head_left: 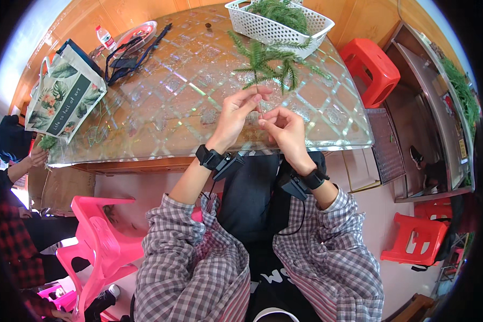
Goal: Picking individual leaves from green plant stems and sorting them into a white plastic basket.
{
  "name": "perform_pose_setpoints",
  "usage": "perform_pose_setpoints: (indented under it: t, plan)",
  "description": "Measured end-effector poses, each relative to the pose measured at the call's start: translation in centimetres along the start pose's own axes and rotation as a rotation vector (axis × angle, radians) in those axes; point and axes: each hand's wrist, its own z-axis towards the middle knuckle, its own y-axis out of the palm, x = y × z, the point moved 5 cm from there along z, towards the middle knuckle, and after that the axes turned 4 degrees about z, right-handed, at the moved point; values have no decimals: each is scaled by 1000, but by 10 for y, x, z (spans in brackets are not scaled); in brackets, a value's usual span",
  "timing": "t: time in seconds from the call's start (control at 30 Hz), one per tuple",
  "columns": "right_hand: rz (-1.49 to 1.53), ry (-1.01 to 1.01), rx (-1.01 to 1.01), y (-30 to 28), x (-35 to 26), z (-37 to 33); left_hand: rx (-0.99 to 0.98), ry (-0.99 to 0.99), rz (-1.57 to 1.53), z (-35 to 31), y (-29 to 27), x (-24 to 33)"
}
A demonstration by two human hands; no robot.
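A green artificial-looking pine branch [258, 59] stands up from my hands over the near part of the table, its needled sprigs fanning out at the top. Thumb and fingers of my left hand [236, 114] pinch its thin brown stem just below the greenery. Lower down, my right hand [287, 129] is closed at the stem's bottom end, with thumb and forefinger together there. The sprigs on the right reach close to a white perforated basket [319, 31], which holds more of the same greenery [284, 15].
A patterned clear cover lies over the table [172, 115]. At left stand a leaf-print bag [64, 94], a small bottle [105, 37] and a plate [139, 35] beside dark straps. Red stools [370, 70] and a pink chair [99, 241] flank me. Another person's hand [37, 156] is at the left edge.
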Motion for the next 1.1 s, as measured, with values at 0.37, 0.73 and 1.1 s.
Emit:
perform_pose_setpoints:
  t: [0.37,0.73,1.1]
  plan:
    - [-68,-100,31,3,-5,-4,-42,5,-84,-3,2,-5]
    - [-66,-134,21,5,-5,-4,-120,-37,-87,-5,7,1]
    - [-121,-157,17,7,0,-5,-180,37,35,-5,10,15]
